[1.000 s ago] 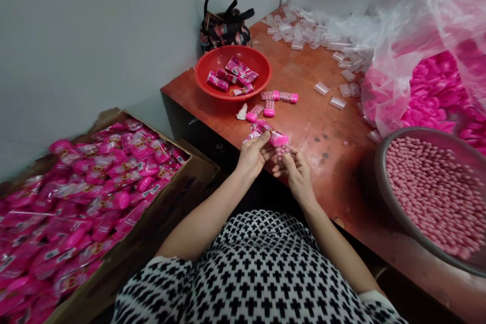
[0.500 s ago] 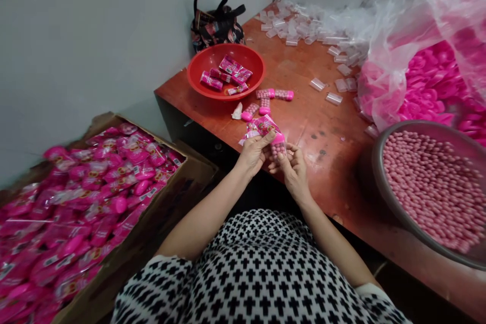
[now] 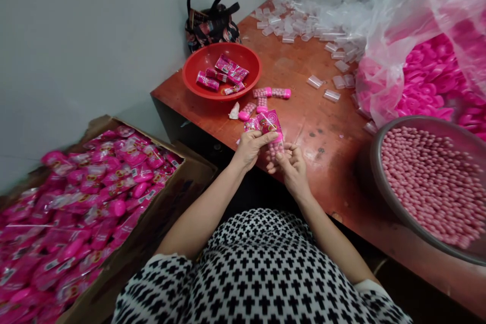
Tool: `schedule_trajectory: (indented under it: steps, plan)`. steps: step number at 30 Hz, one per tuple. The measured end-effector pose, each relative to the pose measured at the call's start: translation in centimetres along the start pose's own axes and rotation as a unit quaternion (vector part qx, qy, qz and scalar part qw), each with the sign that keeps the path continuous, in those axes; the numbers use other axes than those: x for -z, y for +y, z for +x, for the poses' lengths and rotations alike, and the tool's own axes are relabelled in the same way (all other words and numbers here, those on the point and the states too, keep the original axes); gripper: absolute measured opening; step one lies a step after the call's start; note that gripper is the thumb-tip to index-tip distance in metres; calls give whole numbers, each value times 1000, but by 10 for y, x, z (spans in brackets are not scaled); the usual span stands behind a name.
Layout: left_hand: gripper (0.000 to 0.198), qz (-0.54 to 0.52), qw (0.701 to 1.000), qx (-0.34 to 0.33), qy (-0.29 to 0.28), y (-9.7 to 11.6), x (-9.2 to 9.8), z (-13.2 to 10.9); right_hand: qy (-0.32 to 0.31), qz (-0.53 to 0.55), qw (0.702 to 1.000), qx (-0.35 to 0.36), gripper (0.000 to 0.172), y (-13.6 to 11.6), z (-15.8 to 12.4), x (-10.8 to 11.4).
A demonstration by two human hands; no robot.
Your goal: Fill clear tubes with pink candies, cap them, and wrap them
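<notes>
My left hand (image 3: 250, 148) pinches a pink printed wrapper (image 3: 268, 122) over the front edge of the red-brown table (image 3: 315, 126). My right hand (image 3: 291, 167) grips a small clear tube of pink candies with a pink cap (image 3: 276, 146), whose capped end sits at the wrapper's mouth. Both hands are closed and almost touch. Three more filled tubes (image 3: 266, 98) lie on the table just beyond them.
A red bowl (image 3: 221, 72) holds a few wrappers. A metal basin of pink candies (image 3: 433, 182) stands at right, a plastic bag of pink caps (image 3: 429, 76) behind it. Empty clear tubes (image 3: 304, 25) litter the back. A cardboard box of wrapped packs (image 3: 87, 207) sits low at left. A black bag (image 3: 210, 23) is by the wall.
The wrapper has been turned more upright and drawn down over the tube's capped end. Both hands stay at the same spot; the view shifted slightly.
</notes>
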State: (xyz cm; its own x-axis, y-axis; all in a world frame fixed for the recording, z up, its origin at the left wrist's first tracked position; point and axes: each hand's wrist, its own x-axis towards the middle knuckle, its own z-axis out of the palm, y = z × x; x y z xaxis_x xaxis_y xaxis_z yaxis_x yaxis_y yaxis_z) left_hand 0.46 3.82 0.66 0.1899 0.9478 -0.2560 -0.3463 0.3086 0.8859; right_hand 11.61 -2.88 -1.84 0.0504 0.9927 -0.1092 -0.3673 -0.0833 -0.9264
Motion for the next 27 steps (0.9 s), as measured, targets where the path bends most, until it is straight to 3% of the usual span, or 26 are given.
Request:
schedule_trajectory:
  steps: [4,9,16,19,24,27]
  plan:
    - [32,6,1000,6,-17,2,1,0,-24,59,998,-28,43,1,2,0]
    - [32,-7,999,23,-33,-1,0,-3,56,9,997,49,38,1,-4,-5]
    - [34,-11,997,52,-55,-7,-10,-14,22,119,992,24,40,4,8,0]
    - [35,-21,994,74,-73,-6,-11,-16,29,118,992,30,42,3,10,3]
    - [32,-67,995,74,-19,-3,-2,-19,-15,97,995,-1,42,-1,4,7]
    - [29,-84,993,79,-34,-8,-1,-24,-18,89,996,-7,40,-1,4,7]
